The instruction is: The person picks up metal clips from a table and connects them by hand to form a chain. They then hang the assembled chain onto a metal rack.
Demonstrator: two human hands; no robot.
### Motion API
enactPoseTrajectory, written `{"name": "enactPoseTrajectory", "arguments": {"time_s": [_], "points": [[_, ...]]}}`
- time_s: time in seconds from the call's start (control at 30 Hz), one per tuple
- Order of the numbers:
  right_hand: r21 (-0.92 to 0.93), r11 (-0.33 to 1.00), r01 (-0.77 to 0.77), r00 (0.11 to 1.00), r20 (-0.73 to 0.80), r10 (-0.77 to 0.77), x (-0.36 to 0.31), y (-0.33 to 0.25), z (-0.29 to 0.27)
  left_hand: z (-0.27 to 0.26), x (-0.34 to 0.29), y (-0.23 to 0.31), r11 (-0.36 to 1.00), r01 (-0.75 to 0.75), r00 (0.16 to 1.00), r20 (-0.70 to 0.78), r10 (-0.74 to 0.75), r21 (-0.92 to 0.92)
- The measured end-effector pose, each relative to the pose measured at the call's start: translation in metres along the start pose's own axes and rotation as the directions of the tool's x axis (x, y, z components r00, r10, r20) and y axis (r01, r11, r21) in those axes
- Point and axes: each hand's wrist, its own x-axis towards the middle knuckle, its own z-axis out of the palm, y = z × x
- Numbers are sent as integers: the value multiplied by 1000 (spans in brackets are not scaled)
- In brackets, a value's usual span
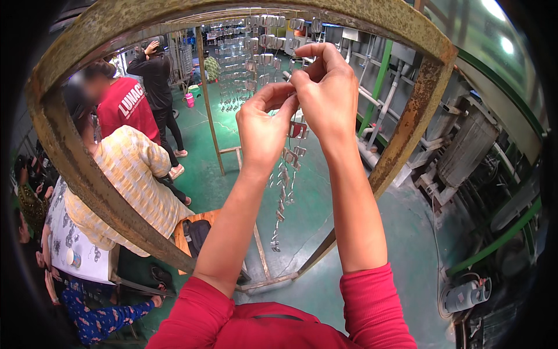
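Both my hands are raised inside a rusty metal frame (415, 122), level with strands of small shiny metal pieces that hang from its top. My left hand (261, 125) is closed in a pinch, thumb against fingers, at a strand of metal pieces (283, 174). Just above and to its right, my right hand (328, 87) has thumb and fingers drawn together around the same strand. The fingers hide the exact spot they grip. Below my hands the strand dangles, its pieces flat and silvery, some looking like buckles. Further hanging strands (235, 81) fill the space behind.
To the left, a person in a yellow checked top (128, 186) stands close outside the frame. Others sit around a white-covered table (90, 256) with a cup on it. A wooden stool (180, 238) holds a dark bag. Pipes, a cylindrical tank (468, 151) and a gas cylinder (465, 296) line the right.
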Motion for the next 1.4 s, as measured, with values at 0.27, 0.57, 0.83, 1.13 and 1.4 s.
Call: {"name": "enactPoseTrajectory", "arguments": {"time_s": [0.27,0.57,0.83,1.13,1.4], "points": [[20,1000,-4,1000,12,3,5,8,7,-2,12,-14,999,1,1000,-11,-2,-44],[148,985,-94,983,-140,115,18,44,-2,-13,44,-24,993,85,995,57,-81,-76],[97,983,-157,980,-110,168,23,64,4,-16,69,-28,990,-1,995,94,14,-142],[310,942,131,956,213,-203,52,52,18,-29,76,-23,968,120,968,244,-64,-220],[149,976,158,910,361,-202,48,29,25,-36,62,-35,954,82,969,246,-9,-289]]}}
